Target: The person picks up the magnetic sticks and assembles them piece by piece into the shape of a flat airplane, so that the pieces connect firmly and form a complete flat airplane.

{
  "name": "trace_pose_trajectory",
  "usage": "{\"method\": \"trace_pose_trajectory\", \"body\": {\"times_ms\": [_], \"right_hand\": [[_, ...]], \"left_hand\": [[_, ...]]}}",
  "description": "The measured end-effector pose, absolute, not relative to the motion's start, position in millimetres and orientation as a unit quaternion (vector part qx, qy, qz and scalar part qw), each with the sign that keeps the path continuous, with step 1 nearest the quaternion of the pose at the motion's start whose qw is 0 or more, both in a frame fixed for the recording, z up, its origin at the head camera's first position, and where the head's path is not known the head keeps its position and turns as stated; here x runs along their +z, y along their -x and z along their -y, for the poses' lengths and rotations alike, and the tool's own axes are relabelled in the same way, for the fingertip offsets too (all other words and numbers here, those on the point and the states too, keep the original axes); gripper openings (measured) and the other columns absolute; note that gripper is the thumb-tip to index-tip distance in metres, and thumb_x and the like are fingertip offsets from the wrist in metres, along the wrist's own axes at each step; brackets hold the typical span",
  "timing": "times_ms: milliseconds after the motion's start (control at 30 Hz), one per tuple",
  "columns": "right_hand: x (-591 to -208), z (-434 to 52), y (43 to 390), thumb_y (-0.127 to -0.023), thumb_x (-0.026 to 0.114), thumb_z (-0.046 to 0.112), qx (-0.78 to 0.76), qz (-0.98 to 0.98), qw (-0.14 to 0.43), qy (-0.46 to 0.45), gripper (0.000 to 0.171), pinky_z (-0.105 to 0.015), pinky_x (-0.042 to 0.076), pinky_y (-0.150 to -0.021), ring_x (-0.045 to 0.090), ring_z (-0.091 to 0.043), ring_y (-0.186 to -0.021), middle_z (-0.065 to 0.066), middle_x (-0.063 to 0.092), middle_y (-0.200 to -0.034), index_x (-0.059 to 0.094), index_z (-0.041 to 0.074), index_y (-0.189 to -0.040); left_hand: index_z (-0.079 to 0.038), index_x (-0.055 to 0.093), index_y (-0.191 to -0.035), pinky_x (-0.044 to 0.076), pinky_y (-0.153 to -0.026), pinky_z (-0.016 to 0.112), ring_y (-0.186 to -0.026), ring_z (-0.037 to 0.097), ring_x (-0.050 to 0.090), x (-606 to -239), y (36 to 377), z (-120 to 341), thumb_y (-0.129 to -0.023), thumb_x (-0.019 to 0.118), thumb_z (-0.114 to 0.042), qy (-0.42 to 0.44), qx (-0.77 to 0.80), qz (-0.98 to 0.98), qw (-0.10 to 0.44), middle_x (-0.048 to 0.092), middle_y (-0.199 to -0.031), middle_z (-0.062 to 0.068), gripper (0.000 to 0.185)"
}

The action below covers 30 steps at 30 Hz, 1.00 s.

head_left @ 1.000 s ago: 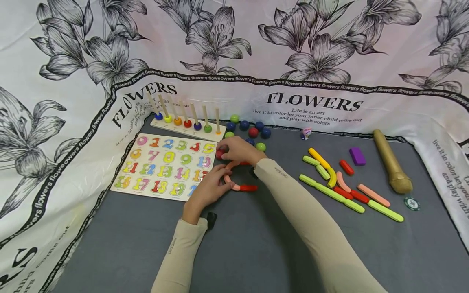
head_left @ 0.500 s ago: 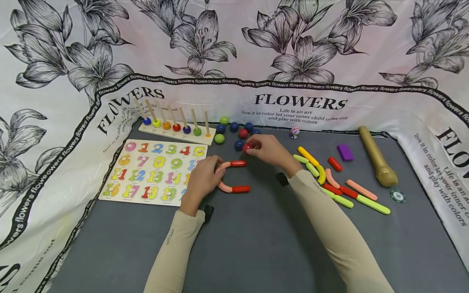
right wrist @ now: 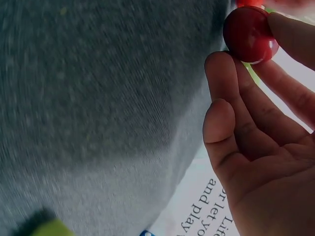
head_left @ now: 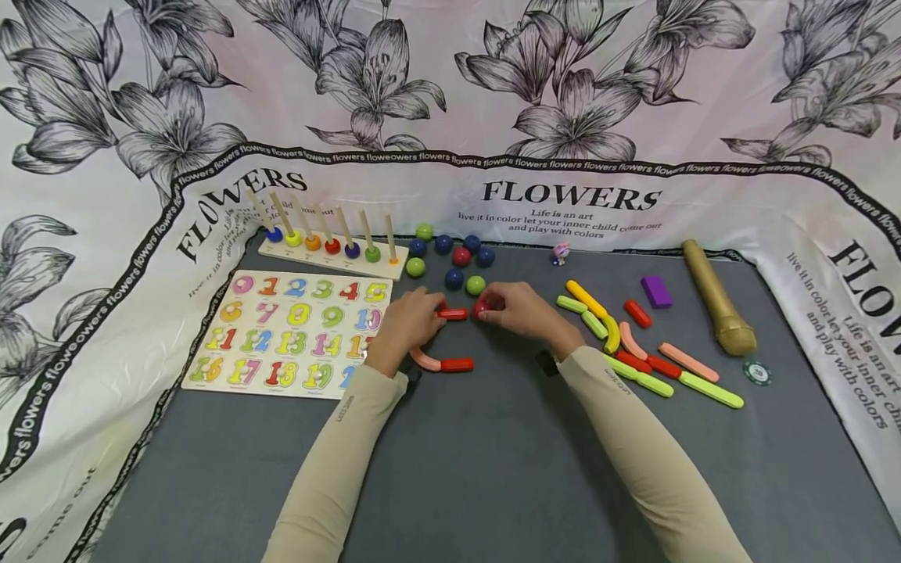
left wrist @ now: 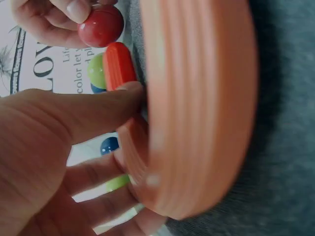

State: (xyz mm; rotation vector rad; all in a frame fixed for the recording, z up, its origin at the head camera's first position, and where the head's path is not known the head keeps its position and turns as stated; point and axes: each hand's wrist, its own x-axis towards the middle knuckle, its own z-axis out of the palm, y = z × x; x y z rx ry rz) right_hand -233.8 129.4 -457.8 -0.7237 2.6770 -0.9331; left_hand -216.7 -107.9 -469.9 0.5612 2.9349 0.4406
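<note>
My right hand (head_left: 526, 314) pinches a shiny red ball (right wrist: 248, 35) between thumb and fingers, just right of a red stick tip (head_left: 453, 314). With thumb and fingers, my left hand (head_left: 411, 322) grips a C-shaped piece (left wrist: 197, 103) made of ridged salmon plastic curves with red ends. Its lower red end (head_left: 456, 364) points right, over the grey table. Part of the curve is hidden under the left hand in the head view. In the left wrist view the ball stands close beyond the upper red end (left wrist: 120, 66).
Several blue, green and red balls (head_left: 454, 278) lie behind the hands. A number board (head_left: 281, 336) and a peg stand (head_left: 331, 258) are at left. Rightward lie coloured sticks (head_left: 637, 375), a purple block (head_left: 656, 292), a gold microphone (head_left: 721, 305), a poker chip (head_left: 758, 373) and a small figurine (head_left: 560, 252).
My right hand has carried the red ball right from beside the number board, then nearer, to the upper red end. My left hand has moved up the C-shaped piece, toward its upper arm.
</note>
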Motion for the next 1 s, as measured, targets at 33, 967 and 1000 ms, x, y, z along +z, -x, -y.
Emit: {"method": "trace_pose_trajectory", "body": {"times_ms": [33,967,1000], "right_hand": [[-458.7,-128.0,234.0,-0.101,0.077,0.015,-0.317,-0.909,0.107,0.248,0.021,-0.044,0.056,-0.084,0.066,-0.025,-0.09,-0.01,0.074,-0.102,0.073,0.002,-0.117],[-441.5,-86.0,295.2,-0.109,0.058,0.012,-0.249,-0.93,0.029,0.27,0.031,-0.055,0.045,-0.106,0.057,-0.04,-0.122,-0.024,0.061,-0.135,0.068,-0.004,-0.134],[-441.8,-82.5,298.1,-0.11,0.056,0.012,-0.233,-0.931,0.033,0.279,0.033,-0.056,0.042,-0.11,0.055,-0.042,-0.127,-0.026,0.059,-0.14,0.067,-0.004,-0.137]], "left_hand": [[-0.013,0.074,-0.126,0.055,-0.091,0.05,-0.108,0.035,0.067,-470.6,216.9,108.4,-0.104,0.074,-0.026,-0.185,0.153,-0.969,0.057,0.068,-0.117,0.012,0.025],[-0.007,0.053,-0.155,0.043,-0.113,0.054,-0.131,0.042,0.056,-489.7,178.1,132.0,-0.104,0.073,-0.02,-0.179,0.295,-0.939,0.014,0.06,-0.143,0.022,0.057],[-0.006,0.052,-0.156,0.042,-0.115,0.055,-0.134,0.042,0.054,-490.7,174.9,132.2,-0.104,0.073,-0.021,-0.176,0.302,-0.937,0.017,0.057,-0.147,0.022,0.058]]}}
